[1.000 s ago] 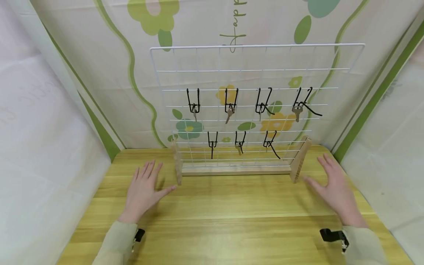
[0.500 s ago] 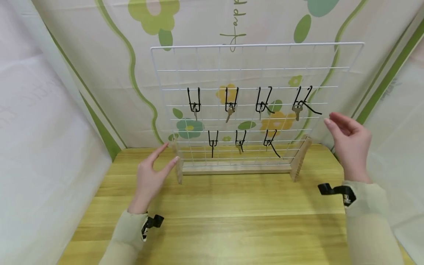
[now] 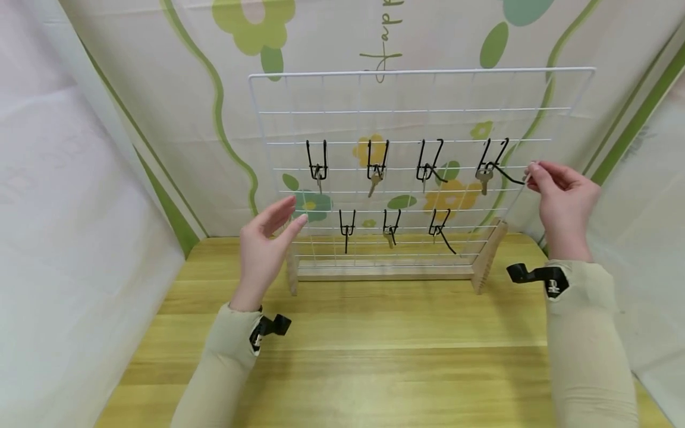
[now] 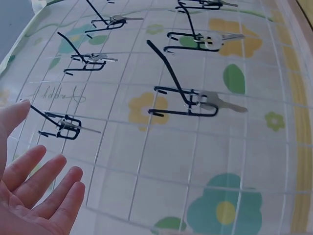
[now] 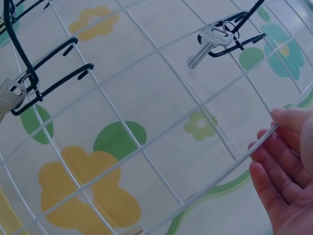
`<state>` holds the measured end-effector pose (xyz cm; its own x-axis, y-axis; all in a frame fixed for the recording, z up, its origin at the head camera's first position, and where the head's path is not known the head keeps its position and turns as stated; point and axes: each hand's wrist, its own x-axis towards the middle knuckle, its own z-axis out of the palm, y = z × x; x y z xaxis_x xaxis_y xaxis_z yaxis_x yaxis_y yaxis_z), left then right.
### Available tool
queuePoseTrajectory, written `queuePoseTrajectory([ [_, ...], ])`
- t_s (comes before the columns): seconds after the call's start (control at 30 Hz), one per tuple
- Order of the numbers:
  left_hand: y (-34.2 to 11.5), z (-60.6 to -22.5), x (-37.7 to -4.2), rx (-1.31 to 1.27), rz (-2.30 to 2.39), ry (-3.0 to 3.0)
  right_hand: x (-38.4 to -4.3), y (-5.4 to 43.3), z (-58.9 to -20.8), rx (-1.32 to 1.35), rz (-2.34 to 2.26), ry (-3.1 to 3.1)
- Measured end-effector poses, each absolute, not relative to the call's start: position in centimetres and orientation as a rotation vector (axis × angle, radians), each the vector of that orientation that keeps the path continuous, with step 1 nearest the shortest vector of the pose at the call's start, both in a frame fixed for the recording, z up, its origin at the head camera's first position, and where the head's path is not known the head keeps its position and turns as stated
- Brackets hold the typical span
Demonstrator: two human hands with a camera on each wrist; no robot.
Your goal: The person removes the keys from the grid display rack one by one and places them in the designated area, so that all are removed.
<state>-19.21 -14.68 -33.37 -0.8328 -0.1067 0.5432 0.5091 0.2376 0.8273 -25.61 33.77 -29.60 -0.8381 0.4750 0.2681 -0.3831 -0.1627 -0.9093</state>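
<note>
A white wire grid rack point(image 3: 358, 111) stands upright on wooden feet point(image 3: 486, 255). Black hooks hang on it in two rows, such as an upper-row hook point(image 3: 317, 160) and a lower-row hook point(image 3: 347, 224). Keys dangle from hooks, among them a key point(image 3: 484, 180) at the upper right and a key point(image 4: 222, 102) in the left wrist view. My right hand point(image 3: 568, 202) pinches the grid's right edge wire point(image 5: 225, 171) between thumb and fingers. Beside the grid's left edge, my left hand point(image 3: 266, 249) has its thumb and fingers apart, holding nothing.
The rack stands near the back of a wooden table point(image 3: 374, 368). Behind it hangs a flower-printed cloth point(image 3: 321, 47), and pale cloth walls point(image 3: 91, 238) close in both sides. Some hooks have arms that stick out towards me.
Both hands have risen from the tabletop beside the rack. The right hand has come to the grid's right edge and taken hold of it; the left has moved up to its left edge.
</note>
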Motion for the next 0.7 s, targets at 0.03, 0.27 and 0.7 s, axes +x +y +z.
queuePoseTrajectory([
  [0.03, -14.4, -33.0, -19.7, -0.368, -1.658, -2.01, -25.6, 33.8, -29.6, -0.105, 2.046, -1.558],
  [0.27, -12.9, -31.0, -22.6, -0.333, -1.739, -1.954, -25.7, 34.0, -29.5, -0.062, 2.021, -1.595],
  [0.7, -11.6, -29.6, -24.4, -0.271, -1.668, -1.905, -25.6, 34.3, -29.7, 0.016, 2.024, -1.613],
])
